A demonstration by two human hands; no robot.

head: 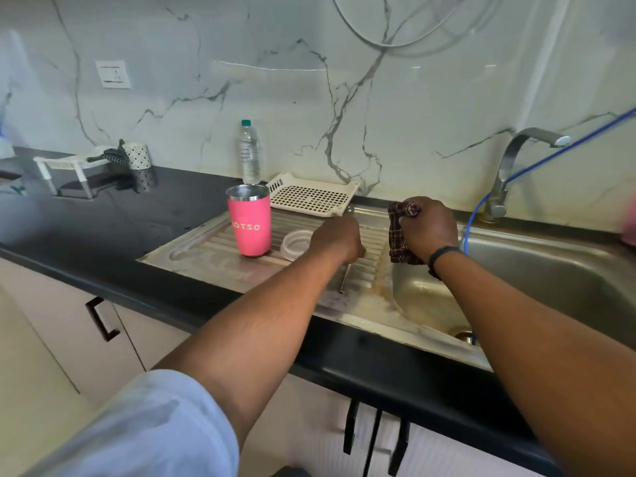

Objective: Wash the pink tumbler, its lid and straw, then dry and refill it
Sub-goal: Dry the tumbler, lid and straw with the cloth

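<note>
Straw being dried w/ cloth

Metal straw (345,279) being pinched by L hand (339,239), long axis near-far; checked cloth (401,232) being clenched in R hand (426,226), just right.

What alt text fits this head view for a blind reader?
At a steel sink drainboard, the left hand holds a metal straw while the right hand grips a dark cloth. A pink tumbler stands open beside its clear lid.
</note>
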